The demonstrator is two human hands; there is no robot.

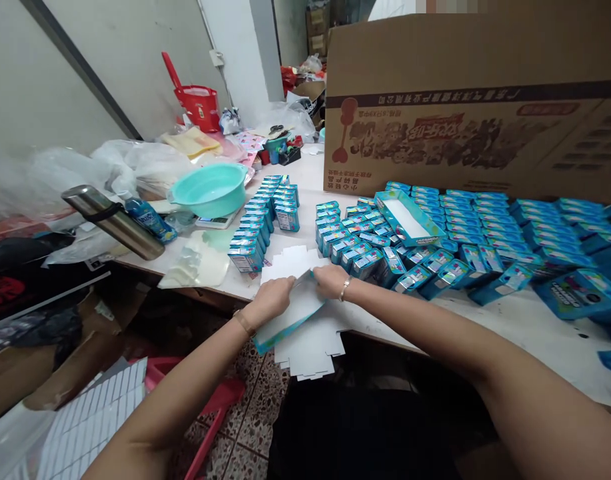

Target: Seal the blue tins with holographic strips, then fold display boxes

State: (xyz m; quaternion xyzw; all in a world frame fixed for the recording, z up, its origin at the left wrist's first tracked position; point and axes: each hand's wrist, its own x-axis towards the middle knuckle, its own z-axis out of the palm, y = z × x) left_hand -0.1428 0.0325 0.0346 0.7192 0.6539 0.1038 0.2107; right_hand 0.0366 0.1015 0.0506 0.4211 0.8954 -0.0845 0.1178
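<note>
A partly folded cardboard tray (296,305), white inside with a teal printed edge, is held between my hands at the table's front edge. My left hand (274,301) grips its near left wall. The fingers of my right hand (331,281) are closed on its far right corner. Under it lie flat white cardboard blanks (309,348) with notched flaps, jutting past the table edge. Small blue boxes (246,252) stand in rows just beyond my left hand, and many more blue boxes (365,261) stand beyond my right hand. A folded teal tray (408,219) rests tilted on top of those.
A large brown carton (475,143) stands behind the boxes. To the left are a turquoise basin (208,193), a steel thermos (112,220), a blue bottle (149,219) and plastic bags (145,163). A red plastic stool (220,400) is below the table at left.
</note>
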